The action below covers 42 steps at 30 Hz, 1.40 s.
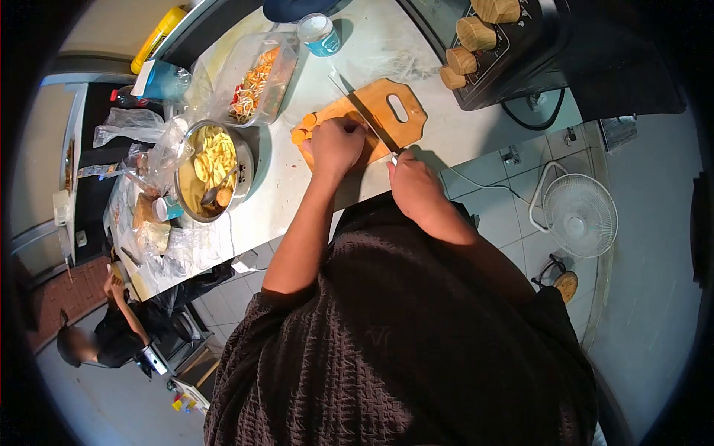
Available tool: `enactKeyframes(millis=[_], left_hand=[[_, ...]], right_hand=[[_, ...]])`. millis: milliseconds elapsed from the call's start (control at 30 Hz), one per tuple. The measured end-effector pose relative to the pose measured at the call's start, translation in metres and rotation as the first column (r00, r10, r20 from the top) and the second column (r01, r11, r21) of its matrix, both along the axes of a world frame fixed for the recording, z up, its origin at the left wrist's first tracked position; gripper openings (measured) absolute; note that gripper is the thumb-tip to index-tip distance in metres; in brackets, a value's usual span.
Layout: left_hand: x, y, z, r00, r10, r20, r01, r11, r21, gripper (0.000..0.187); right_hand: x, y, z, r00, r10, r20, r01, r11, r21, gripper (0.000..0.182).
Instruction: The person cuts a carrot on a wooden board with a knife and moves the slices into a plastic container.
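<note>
A wooden cutting board (406, 134) with a handle slot lies on the white counter. Over its left part my left hand (338, 147) is closed, with fingers curled down; what they grip is hidden beneath them. Thick orange rounds, like carrot pieces (300, 135), lie against that hand's left side. My right hand (418, 186) is wrapped round the handle of a kitchen knife (370, 120) at the board's near edge. The long blade slants across the board, right of my left hand, and its tip reaches past the far edge.
Left of the board are a metal pot (245, 167) of yellow cut pieces and a clear container (281, 82) of shredded vegetables. A blue-white tub (320, 39) stands behind. At right are a black appliance (513, 59) and a floor fan (576, 215). Another person (119, 327) is at lower left.
</note>
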<state>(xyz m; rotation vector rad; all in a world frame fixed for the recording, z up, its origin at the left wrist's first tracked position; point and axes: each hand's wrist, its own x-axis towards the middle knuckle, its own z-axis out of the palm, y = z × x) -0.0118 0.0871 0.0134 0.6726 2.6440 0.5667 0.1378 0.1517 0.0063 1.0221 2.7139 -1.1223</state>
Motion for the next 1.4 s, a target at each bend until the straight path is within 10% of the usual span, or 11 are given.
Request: enactKeyframes(millis=[1400], left_hand=[[-0.003,-0.002,-0.002,0.997,-0.011,0.074,0.008,0.999,0.048,0.034]], right_hand=[[0.011,-0.011,0.010,0.999,-0.034,0.019,0.034,0.999,-0.005,0.032]])
